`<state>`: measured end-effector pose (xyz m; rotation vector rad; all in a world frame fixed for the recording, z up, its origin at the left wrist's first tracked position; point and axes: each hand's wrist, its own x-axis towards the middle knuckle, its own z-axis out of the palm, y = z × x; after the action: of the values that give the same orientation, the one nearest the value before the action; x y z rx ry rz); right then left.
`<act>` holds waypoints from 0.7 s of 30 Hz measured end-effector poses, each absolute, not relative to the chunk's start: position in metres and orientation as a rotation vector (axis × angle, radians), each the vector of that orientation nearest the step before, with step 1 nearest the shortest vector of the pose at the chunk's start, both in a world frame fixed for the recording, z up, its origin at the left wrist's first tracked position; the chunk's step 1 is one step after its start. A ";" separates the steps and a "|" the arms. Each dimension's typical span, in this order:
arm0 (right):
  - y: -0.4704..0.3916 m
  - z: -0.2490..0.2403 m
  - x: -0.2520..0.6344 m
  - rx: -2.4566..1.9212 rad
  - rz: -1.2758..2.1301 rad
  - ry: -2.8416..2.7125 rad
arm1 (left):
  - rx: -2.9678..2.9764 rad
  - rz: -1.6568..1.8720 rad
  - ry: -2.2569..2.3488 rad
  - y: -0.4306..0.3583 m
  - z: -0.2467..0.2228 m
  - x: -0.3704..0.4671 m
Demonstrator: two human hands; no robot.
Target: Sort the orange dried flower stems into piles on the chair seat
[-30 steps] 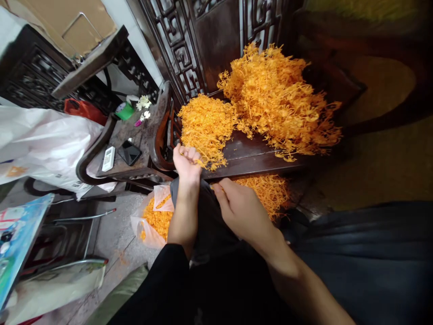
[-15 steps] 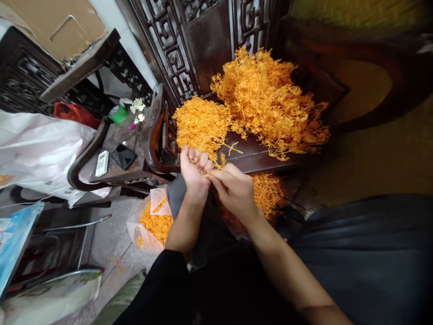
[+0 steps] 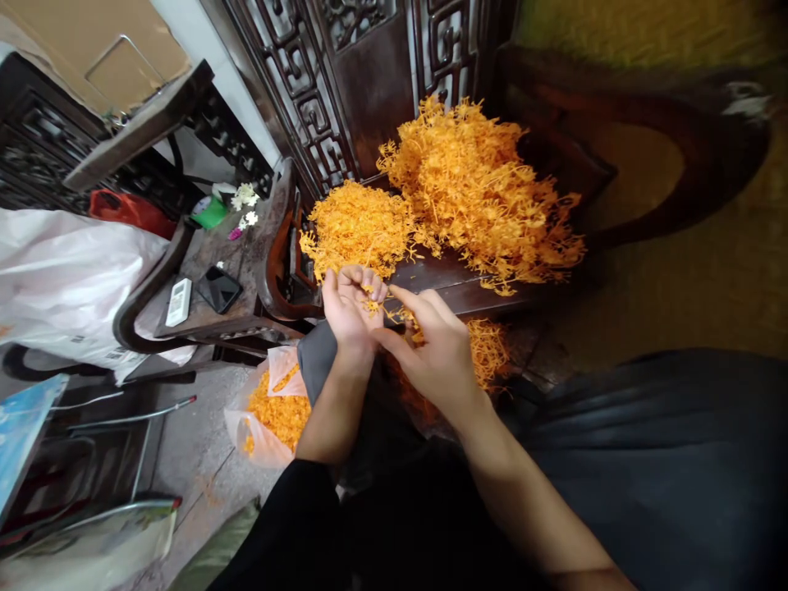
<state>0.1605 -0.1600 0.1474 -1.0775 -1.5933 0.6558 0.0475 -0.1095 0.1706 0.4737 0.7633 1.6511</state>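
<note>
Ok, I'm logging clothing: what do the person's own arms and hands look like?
The left hand and right hand are gloveless, with no ring or watch to be seen. A plain black sleeve covers part of the left forearm; the right forearm looks bare.

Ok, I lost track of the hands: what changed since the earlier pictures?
The left hand and right hand have come closer; the left has uncurled somewhat, baring orange bits, and the right's grip has opened. The large orange pile stays on the bench.
</note>
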 end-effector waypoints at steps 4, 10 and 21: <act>-0.156 0.137 0.155 -1.129 0.522 -1.573 | 0.498 1.659 0.721 -0.112 0.167 0.057; -0.143 0.126 0.161 -1.196 0.421 -1.616 | 0.482 1.655 0.745 -0.111 0.163 0.061; -0.189 0.144 0.177 -0.826 0.503 -1.739 | 0.188 1.563 0.854 -0.096 0.155 0.060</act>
<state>0.1770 -0.1889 0.1444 -0.8263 -1.7387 0.5031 0.0596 -0.0963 0.1554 0.1880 0.8539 1.5634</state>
